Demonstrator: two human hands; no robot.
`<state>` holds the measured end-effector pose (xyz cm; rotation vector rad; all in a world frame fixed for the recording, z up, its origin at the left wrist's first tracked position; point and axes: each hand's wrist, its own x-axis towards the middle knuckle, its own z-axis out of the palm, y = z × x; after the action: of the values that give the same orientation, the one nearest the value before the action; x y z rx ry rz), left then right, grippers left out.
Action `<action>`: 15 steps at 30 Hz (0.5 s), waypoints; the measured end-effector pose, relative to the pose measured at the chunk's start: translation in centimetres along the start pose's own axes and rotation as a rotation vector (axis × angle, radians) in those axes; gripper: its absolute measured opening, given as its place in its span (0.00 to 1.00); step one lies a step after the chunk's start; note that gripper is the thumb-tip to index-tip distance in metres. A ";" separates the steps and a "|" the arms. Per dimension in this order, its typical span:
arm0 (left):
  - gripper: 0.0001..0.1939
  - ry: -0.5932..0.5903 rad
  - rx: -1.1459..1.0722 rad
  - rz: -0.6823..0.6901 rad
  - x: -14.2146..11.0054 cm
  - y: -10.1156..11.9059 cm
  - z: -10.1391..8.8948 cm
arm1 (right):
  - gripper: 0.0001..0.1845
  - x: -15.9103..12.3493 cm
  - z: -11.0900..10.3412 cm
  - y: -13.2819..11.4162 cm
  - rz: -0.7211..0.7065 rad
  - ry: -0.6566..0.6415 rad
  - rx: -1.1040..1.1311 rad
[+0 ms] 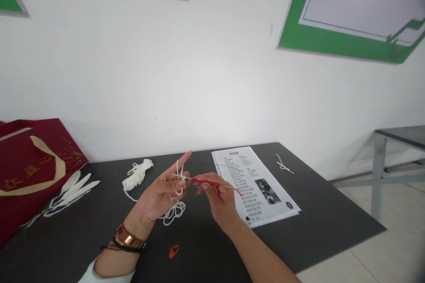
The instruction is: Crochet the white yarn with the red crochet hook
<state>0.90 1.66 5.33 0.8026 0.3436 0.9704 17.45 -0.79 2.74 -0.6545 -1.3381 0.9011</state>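
My left hand (pixel 161 190) pinches white yarn (pixel 179 191), with a strand looped round its raised index finger. In my right hand (pixel 217 196) is a red crochet hook (pixel 210 182), held like a pen. The hook's thin metal tip points left and meets the yarn at my left fingertips; the exact stitch is too small to make out. Below the hands, loose yarn loops (pixel 173 213) lie on the black table (pixel 206 252). A white yarn bundle (pixel 138 173) rests left of my left hand, its strand running towards that hand.
A printed pattern sheet (pixel 244 185) lies behind my right hand. An orange stitch marker (pixel 173 251) is near the front. White leaf-shaped pieces (pixel 75 191) lie beside a dark red bag (pixel 33 172) at left. A short tied yarn piece (pixel 283 166) sits at right.
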 end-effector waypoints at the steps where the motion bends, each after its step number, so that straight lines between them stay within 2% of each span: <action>1: 0.41 -0.005 0.002 0.002 0.0 0.0 0.0 | 0.08 0.2 0.0 0.0 0.054 0.017 0.081; 4: 0.42 -0.008 0.013 0.010 -0.2 0.2 0.2 | 0.08 0.6 -0.1 0.1 0.131 0.039 0.214; 15: 0.44 -0.057 0.018 0.028 -0.4 0.4 0.4 | 0.08 1.3 -0.7 -0.4 0.212 0.114 0.441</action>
<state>0.67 1.30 5.84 0.8518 0.2932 0.9698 18.22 0.16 3.66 -0.4984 -0.9350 1.2650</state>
